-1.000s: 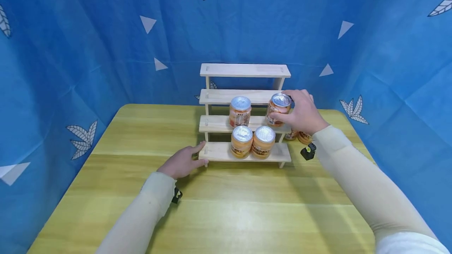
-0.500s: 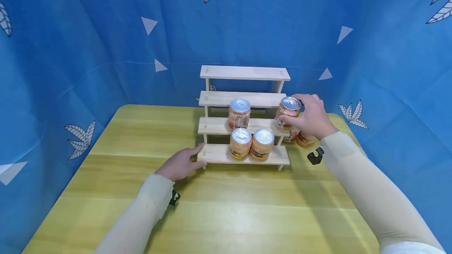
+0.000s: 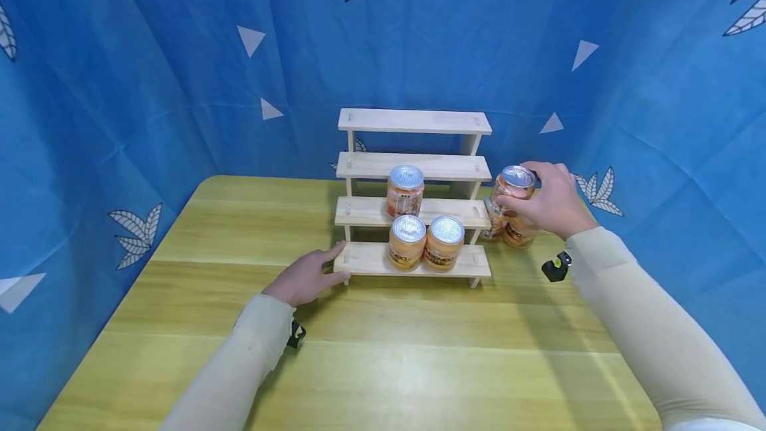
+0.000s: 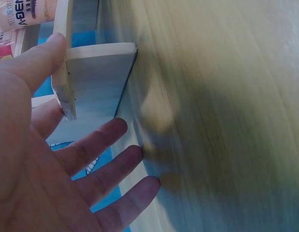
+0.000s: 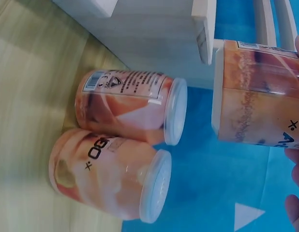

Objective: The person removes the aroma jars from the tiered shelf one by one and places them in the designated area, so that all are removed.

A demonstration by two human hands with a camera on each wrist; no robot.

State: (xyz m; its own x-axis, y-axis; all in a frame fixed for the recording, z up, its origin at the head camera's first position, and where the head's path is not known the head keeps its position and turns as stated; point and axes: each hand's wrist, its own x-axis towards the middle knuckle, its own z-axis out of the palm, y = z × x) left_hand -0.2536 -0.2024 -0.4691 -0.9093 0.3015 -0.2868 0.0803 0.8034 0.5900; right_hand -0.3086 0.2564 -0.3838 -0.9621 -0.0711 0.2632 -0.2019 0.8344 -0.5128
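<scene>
A four-tier wooden display rack stands at the back of the table. My left hand holds the left end of its lowest board between thumb and forefinger; the other fingers are spread out. My right hand grips a clear plastic jar with a silvery lid and orange print, raised off to the right of the rack. Below it, two similar jars stand on the table: one jar next to the rack, the other jar touching or nearly touching it.
Two jars stand side by side on the lowest board. One jar is on the second board. Blue printed cloth hangs behind and beside the wooden table.
My right hand has carried the jar from above the second board's right end rightward, past the rack's side to over the jars there. The left hand stays on the rack.
</scene>
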